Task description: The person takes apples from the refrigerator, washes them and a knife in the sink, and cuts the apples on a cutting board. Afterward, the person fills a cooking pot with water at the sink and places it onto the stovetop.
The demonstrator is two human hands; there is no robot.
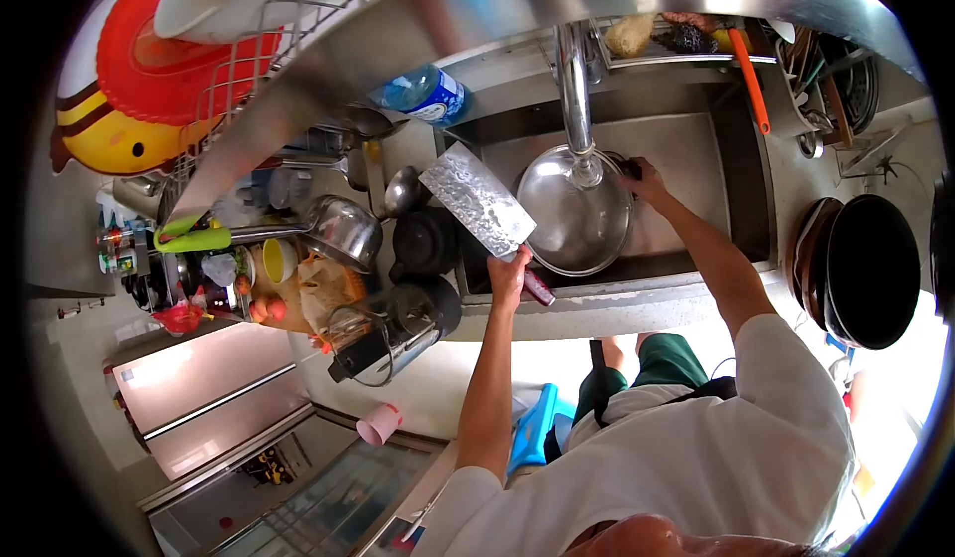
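Observation:
My left hand (508,277) is closed around the dark red handle of a cleaver (477,199). Its broad blade looks wet and points up and left, over the sink's left side. My right hand (649,180) grips a dark handle at the right rim of a round, shiny steel pan (572,221). The pan is in the sink (696,159), beneath the faucet (575,90), and water appears to run into it. The blade's lower corner lies close to the pan's left rim; I cannot tell whether they touch. My right fingers are partly hidden.
Left of the sink stand a blue-labelled bottle (438,97), a ladle (403,191), a black pot (425,243) and a steel saucepan (343,231). An orange-handled tool (748,82) hangs over the sink's right back corner. Several large pans (870,271) lean at the right.

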